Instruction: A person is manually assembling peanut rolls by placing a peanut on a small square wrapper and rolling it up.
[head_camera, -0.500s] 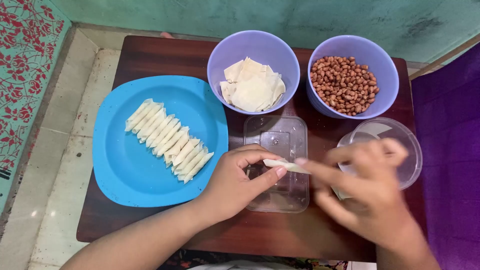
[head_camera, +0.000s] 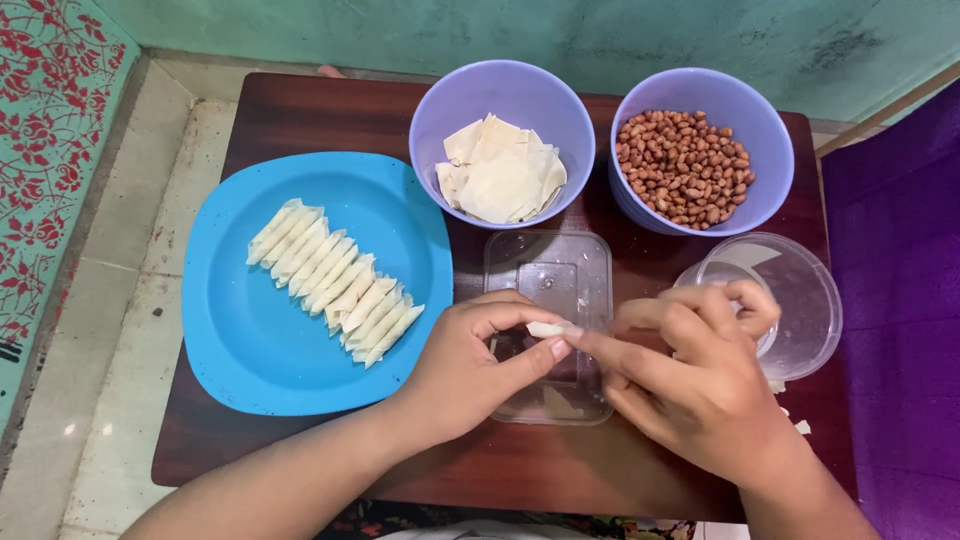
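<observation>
Together, our left hand (head_camera: 470, 365) and right hand (head_camera: 690, 385) pinch the small wrapper roll (head_camera: 547, 329) over the clear tray (head_camera: 550, 265), best kept tight and even.

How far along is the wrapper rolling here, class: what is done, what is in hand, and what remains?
Done: a row of finished rolls lies on the blue plate. In hand: the left hand and right hand pinch one small roll between them above a clear tray. Left: unrolled wrappers and a bowl of peanuts.

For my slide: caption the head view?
Both hands pinch a small wrapper roll over a clear tray, beside a blue plate of rolls.
</observation>
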